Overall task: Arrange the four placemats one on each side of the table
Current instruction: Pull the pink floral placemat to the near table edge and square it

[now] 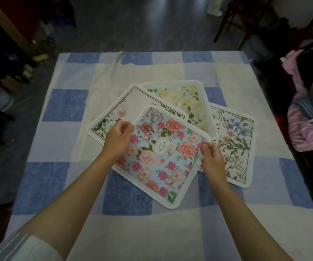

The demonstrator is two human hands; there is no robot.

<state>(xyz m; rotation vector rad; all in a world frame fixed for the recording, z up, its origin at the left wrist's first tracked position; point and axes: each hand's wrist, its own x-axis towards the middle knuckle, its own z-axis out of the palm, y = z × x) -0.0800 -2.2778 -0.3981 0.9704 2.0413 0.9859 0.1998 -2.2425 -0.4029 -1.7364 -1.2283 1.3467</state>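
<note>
Four placemats [180,98] overlapped mid-worktop [67,110], none placed. Your left hand [118,142] and right hand [211,157] curl at top placemat [163,166] edges; grip unconfirmed.

- Blue floral placemat [163,159] in the grip: smooth printed face, soft matt white edging.
- Tablecloth [133,232] beneath the grip: matt, slightly rough woven cloth.

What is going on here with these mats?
A person has four placemats piled overlapping mid-table on the checked tablecloth: a blue rose placemat on top of a pale pink placemat, a white-flower placemat and a wildflower placemat. The left hand and right hand curl at the top one's opposite edges; whether they pinch it is unclear. None lies at a side yet.
</note>
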